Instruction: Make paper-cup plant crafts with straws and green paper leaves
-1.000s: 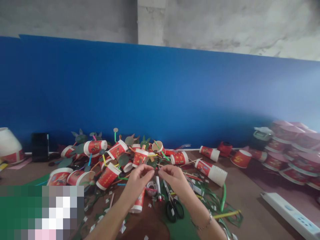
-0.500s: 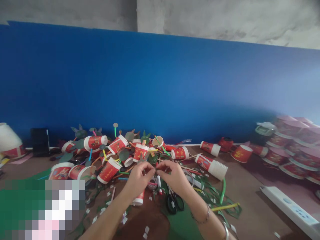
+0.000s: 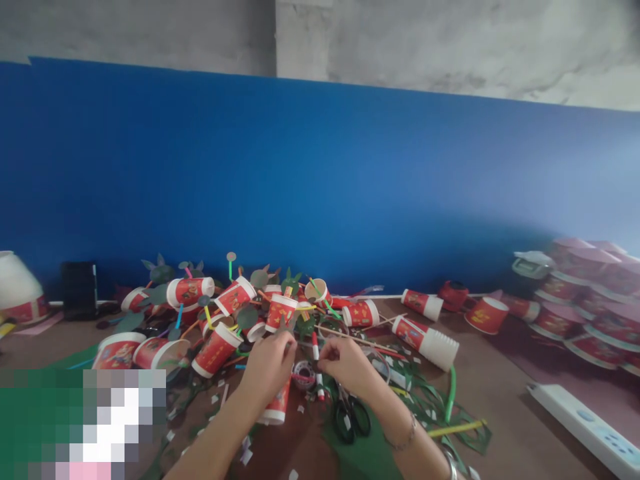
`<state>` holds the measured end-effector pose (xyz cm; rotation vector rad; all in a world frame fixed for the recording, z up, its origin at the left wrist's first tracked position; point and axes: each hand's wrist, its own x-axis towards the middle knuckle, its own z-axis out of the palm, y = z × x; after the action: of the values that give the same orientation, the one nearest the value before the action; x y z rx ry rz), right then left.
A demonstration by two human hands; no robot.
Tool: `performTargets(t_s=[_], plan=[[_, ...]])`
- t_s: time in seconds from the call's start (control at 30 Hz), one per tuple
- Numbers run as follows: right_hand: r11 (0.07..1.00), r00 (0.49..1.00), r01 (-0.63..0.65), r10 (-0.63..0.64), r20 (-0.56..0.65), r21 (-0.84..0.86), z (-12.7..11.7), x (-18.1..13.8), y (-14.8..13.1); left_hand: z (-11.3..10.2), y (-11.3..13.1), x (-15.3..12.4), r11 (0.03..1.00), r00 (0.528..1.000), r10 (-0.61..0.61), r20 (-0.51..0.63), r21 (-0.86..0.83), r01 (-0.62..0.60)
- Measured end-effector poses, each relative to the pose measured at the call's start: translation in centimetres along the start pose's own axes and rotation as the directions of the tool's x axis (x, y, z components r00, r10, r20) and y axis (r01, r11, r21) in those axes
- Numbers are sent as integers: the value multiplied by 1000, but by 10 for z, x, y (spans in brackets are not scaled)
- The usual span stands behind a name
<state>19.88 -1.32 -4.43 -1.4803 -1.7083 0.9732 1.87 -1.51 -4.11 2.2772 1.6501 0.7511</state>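
Closely, your two hands face each other over the cluttered desk

Both your forearms slope inward from the bottom edge, hands low over the desk (image 3: 487, 363) with their backs turned up. Your left hand (image 3: 267, 367) leans right, fingers curled in toward the thumb; your right hand (image 3: 347, 363) mirrors it, thumb and forefinger bent close together. A narrow gap parts them. Whether either set of fingers pinches something small, you cannot tell from this view.

In that gap shows a red-and-white marker (image 3: 315, 350), with the tape roll (image 3: 303, 377) just nearer you. A red cup (image 3: 277, 405) lies partly hidden beneath your left wrist, and black-handled scissors (image 3: 353, 418) rest beside your right wrist, partly over green paper (image 3: 365, 460).

Straight ahead, a heap of red cups (image 3: 217, 350), dark discs and coloured straws crowds the desk up to the blue partition (image 3: 300, 180). To your right lie a nested cup stack (image 3: 425, 343) on its side, green scraps (image 3: 425, 400), and, well apart, a white power strip (image 3: 585, 427). A pixelated patch hides the near left corner.
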Motion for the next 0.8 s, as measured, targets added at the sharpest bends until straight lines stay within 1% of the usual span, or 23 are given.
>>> performTargets(t_s=[0.07, 0.13, 0.17, 0.23, 0.3, 0.33, 0.43, 0.53, 0.63, 0.8], plan=[[996, 1000, -27, 27, 2, 86, 0, 1, 0, 1, 0, 0, 995, 996, -90, -7, 33, 90], [965, 997, -77, 79, 0, 249, -1, 1, -3, 1, 0, 0, 982, 980, -182, -79, 30, 185], [927, 993, -111, 115, 11, 359, -2, 0, -6, 1, -1, 0, 976, 968, -214, -129, 15, 218], [801, 982, -179, 180, 56, 571, -3, -2, -13, -1, -2, 0, 966, 940, -256, -224, -27, 256], [677, 973, -214, 212, 92, 704, -1, -3, -18, -2, -2, 0, 960, 917, -281, -283, -78, 271], [636, 972, -211, 220, 87, 742, 1, -4, -19, -2, -3, 0, 956, 909, -293, -297, -106, 273], [564, 968, -190, 246, 56, 804, 11, -4, -19, -2, -3, 1, 942, 895, -322, -307, -202, 269], [518, 967, -165, 254, 34, 839, 21, -4, -16, -1, -2, 2, 931, 894, -319, -315, -280, 234], [504, 971, -129, 240, 5, 854, 29, -6, -14, -2, -2, 2, 924, 890, -314, -329, -322, 207], [508, 975, -94, 219, -23, 856, 35, -7, -12, -2, -2, 2, 916, 885, -318, -339, -350, 195]])
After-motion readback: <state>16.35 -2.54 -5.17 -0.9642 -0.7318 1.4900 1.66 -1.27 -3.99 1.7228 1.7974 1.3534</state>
